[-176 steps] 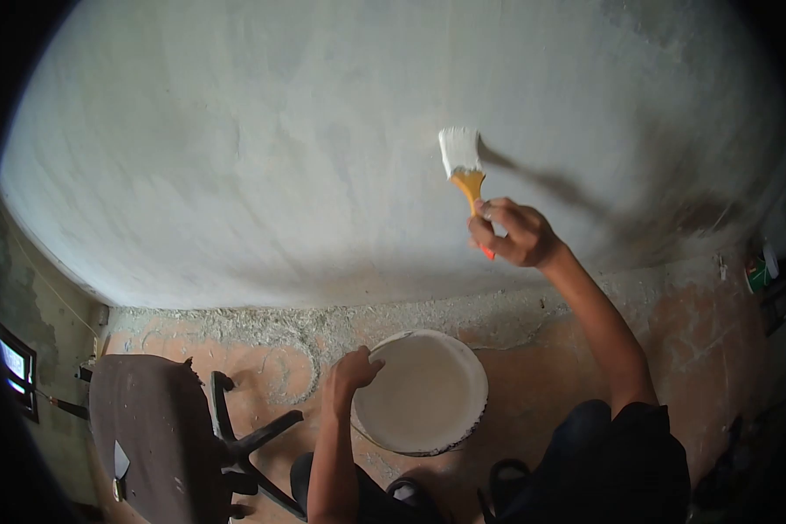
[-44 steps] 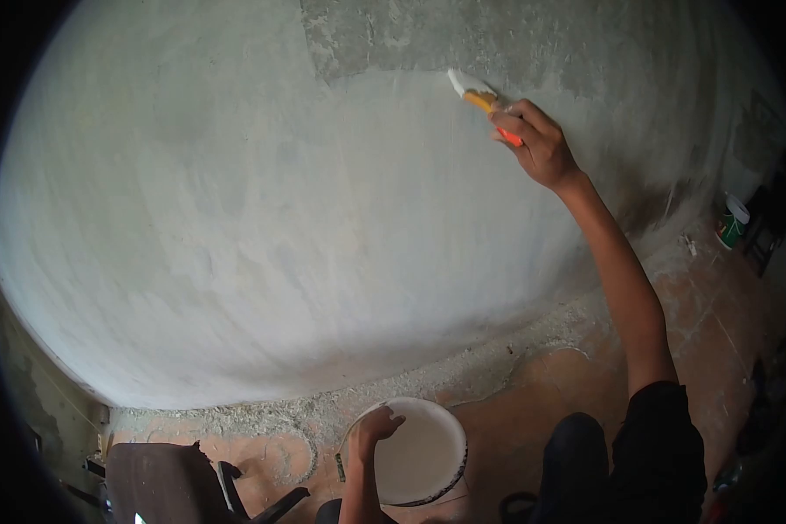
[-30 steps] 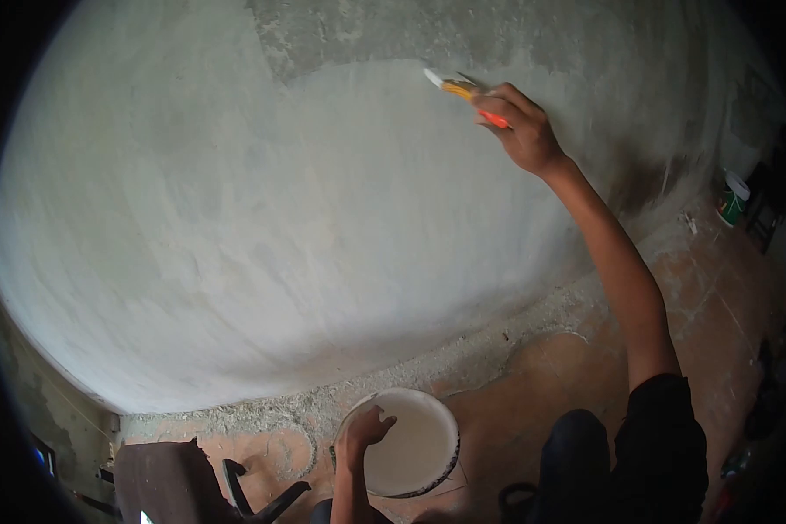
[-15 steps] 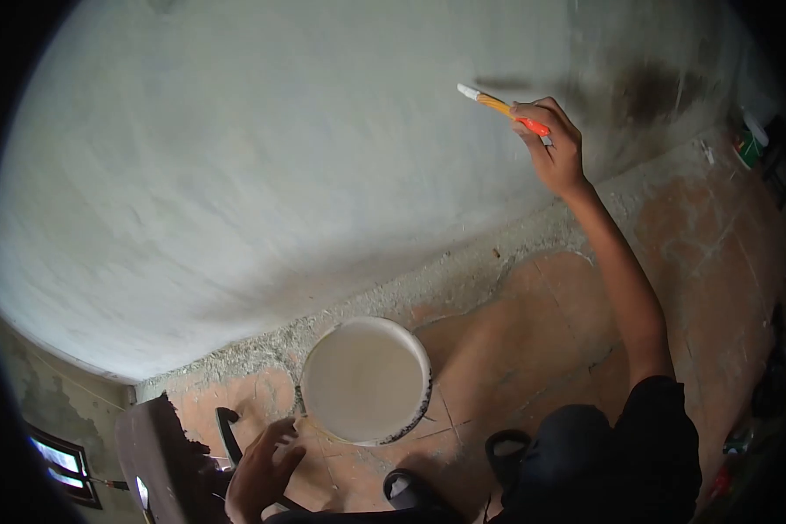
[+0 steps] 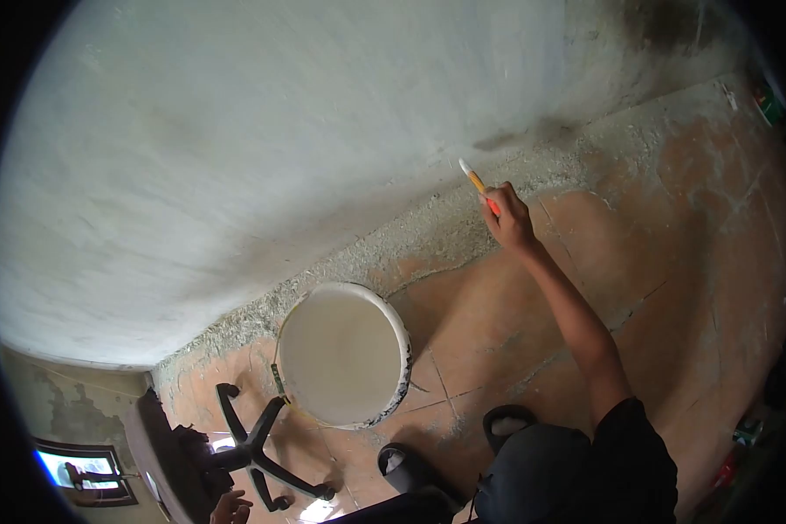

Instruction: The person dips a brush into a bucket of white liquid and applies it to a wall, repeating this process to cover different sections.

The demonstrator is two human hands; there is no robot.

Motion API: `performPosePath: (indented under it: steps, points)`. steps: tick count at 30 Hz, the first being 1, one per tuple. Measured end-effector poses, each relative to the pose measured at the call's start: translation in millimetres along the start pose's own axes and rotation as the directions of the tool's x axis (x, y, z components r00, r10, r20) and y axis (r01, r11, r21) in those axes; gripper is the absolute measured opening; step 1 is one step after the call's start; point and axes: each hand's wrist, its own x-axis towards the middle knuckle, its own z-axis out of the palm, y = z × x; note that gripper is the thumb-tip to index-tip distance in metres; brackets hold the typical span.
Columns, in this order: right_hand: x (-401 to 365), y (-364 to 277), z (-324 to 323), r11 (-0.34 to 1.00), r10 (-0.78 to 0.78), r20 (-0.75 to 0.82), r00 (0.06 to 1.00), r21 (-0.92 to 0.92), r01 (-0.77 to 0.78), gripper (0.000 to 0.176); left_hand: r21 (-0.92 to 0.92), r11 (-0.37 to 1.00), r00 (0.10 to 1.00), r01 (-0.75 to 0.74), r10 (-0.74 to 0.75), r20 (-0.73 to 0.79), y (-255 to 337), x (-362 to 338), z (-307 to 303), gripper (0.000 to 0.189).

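Observation:
My right hand is closed round the orange handle of a paintbrush, whose white-coated bristles point up and left, at or close to the lower wall. A round bucket of pale, whitish liquid stands on the tiled floor below and left of that hand. Near the bottom edge, my left hand shows only in part beside the dark chair, fingers apart and holding nothing visible.
A dark office chair with a wheeled base is at lower left. Rough debris runs along the wall's foot. Sandals are on the feet below the bucket. A green container lies at upper right.
My right hand with the brush has moved down and slightly left, lower along the wall. My left hand has dropped toward the bottom edge. The view has shifted, showing more of the chair base.

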Motion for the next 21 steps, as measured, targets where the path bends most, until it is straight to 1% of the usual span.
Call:
performPosePath:
  steps: [1, 2, 3, 4, 6, 8, 9, 11, 15, 16, 18, 19, 21]
  points:
    - [-2.0, 1.3, 5.9, 1.000, 0.005, 0.000, 1.000, 0.003, -0.005, 0.014, 0.005, 1.000, 1.000, 0.004, -0.004, 0.001, -4.2, -1.8, 1.9, 0.033]
    - [-4.1, 2.4, 10.9, 0.991, 0.135, -0.092, 0.987, 0.019, -0.133, 0.013, -0.047, 0.998, 0.999, 0.043, -0.042, 0.014, -10.8, -2.7, 4.7, 0.034]
    - [-6.8, 4.3, 14.6, 0.965, 0.262, -0.181, 0.948, 0.045, -0.258, 0.013, -0.098, 0.992, 0.996, 0.081, -0.079, 0.029, -19.7, -3.1, 8.0, 0.035]
    - [-11.2, 10.7, 20.4, 0.964, 0.267, -0.181, 0.947, 0.043, -0.264, 0.013, -0.160, 0.985, 0.998, 0.062, -0.056, 0.042, -34.9, -2.1, 12.2, 0.037]
    - [-18.5, 26.5, 33.7, 0.901, 0.428, -0.238, 0.872, 0.190, -0.390, 0.015, -0.140, 0.986, 0.995, 0.087, -0.079, 0.058, -32.7, 2.5, 14.9, 0.037]
    - [-19.2, 32.2, 39.8, 0.892, 0.445, -0.227, 0.866, 0.195, -0.407, 0.016, -0.095, 0.986, 0.988, 0.140, -0.133, 0.076, -25.4, 6.1, 16.4, 0.038]
    - [-19.5, 34.7, 43.2, 0.886, 0.457, -0.217, 0.863, 0.201, -0.418, 0.018, -0.093, 0.986, 0.988, 0.141, -0.134, 0.080, -30.0, 8.4, 17.0, 0.038]
    - [-19.9, 37.1, 51.0, 0.889, 0.451, -0.213, 0.867, 0.197, -0.414, 0.018, -0.143, 0.983, 0.991, 0.113, -0.101, 0.083, -42.9, 14.0, 18.0, 0.037]
    - [-17.0, 33.9, 59.3, 0.892, 0.438, -0.175, 0.882, 0.202, -0.404, 0.019, -0.144, 0.984, 0.992, 0.105, -0.093, 0.084, -46.7, 20.9, 18.5, 0.037]
    - [-16.4, 31.3, 59.1, 0.891, 0.441, -0.173, 0.881, 0.201, -0.407, 0.019, -0.171, 0.977, 0.990, 0.124, -0.111, 0.084, -45.9, 21.5, 19.3, 0.037]
    - [-16.3, 25.8, 57.1, 0.821, 0.465, -0.016, 0.885, 0.383, -0.424, 0.017, -0.199, 0.970, 0.988, 0.142, -0.127, 0.086, -46.3, 24.4, 20.8, 0.038]
    - [-18.4, 22.3, 55.2, 0.822, 0.464, -0.016, 0.885, 0.381, -0.424, 0.017, -0.190, 0.970, 0.987, 0.152, -0.137, 0.088, -48.0, 26.5, 21.6, 0.039]
    - [-24.5, 14.7, 52.7, 0.825, 0.442, 0.037, 0.896, 0.375, -0.422, 0.014, -0.182, 0.970, 0.985, 0.163, -0.149, 0.090, -51.7, 29.6, 23.2, 0.039]
